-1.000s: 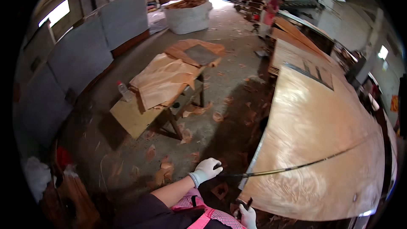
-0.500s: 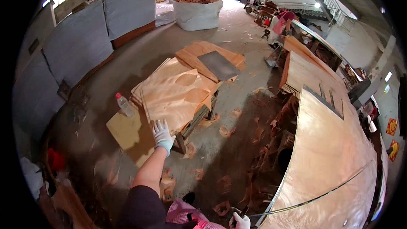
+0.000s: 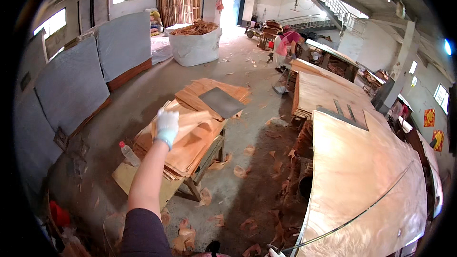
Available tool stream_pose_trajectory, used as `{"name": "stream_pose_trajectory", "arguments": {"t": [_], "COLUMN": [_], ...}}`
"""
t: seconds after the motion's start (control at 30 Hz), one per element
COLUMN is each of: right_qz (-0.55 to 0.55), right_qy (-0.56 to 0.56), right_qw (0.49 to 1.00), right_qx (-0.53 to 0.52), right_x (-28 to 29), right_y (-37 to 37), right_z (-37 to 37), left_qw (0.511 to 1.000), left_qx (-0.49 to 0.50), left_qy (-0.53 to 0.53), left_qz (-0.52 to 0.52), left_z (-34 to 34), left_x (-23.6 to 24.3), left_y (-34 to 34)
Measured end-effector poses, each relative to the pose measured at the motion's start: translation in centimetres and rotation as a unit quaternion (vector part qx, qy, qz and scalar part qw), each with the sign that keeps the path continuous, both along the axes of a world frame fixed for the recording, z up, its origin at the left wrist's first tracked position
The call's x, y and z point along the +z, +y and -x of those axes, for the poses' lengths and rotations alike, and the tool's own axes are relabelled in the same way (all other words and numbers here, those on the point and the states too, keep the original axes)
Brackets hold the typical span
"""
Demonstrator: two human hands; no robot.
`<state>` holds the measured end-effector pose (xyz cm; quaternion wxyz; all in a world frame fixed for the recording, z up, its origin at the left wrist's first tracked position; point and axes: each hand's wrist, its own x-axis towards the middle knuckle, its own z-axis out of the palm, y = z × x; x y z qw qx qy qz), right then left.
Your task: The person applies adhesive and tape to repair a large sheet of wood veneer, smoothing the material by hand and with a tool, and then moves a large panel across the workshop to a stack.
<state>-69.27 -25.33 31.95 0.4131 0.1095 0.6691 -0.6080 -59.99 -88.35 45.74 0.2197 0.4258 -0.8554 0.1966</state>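
Note:
My left hand (image 3: 167, 126), in a white glove, is closed on the edge of a thin wood veneer sheet (image 3: 194, 117). The sheet is raised and bent over a stack of orange-brown veneer (image 3: 188, 145) on a low wooden stand (image 3: 194, 188). Behind the stack, a dark grey rectangular plate (image 3: 221, 103) lies on more veneer. At the lower edge, only part of my gloved right hand (image 3: 275, 253) shows, near the corner of a large pale veneer sheet (image 3: 362, 176). Its fingers are closed around something small and dark, mostly cut off.
A clear bottle with a red cap (image 3: 129, 154) stands left of the stack, by a yellowish board (image 3: 123, 177). A thin dark rod (image 3: 354, 223) crosses the large sheet. Veneer scraps (image 3: 242, 171) litter the floor. Another person (image 3: 288, 45) bends over the far bench.
My left hand has moved up and away from the stack's near edge, lifting and folding the top veneer sheet. The view has tilted up, and my right hand has slipped lower in it.

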Motion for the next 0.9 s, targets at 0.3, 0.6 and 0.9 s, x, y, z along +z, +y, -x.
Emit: {"name": "stream_pose_trajectory", "arguments": {"t": [0.3,0.6,0.9], "right_qz": [-0.015,-0.102,-0.220], "right_qy": [0.034,0.042,0.120], "right_qw": [0.996,0.977,0.950], "right_qx": [-0.077,-0.184,-0.184], "right_x": [-0.8,-4.8,-6.9], "right_y": [12.9,33.3,45.7], "right_z": [0.4,-2.7,-7.0], "left_qw": [0.976,0.939,0.883], "left_qx": [-0.123,-0.256,-0.415], "left_qy": [0.055,0.102,0.141], "left_qz": [0.169,0.207,0.167], "left_z": [13.3,24.1,32.0], "left_x": [17.0,19.3,16.7], "left_y": [16.9,39.5,60.3]}}
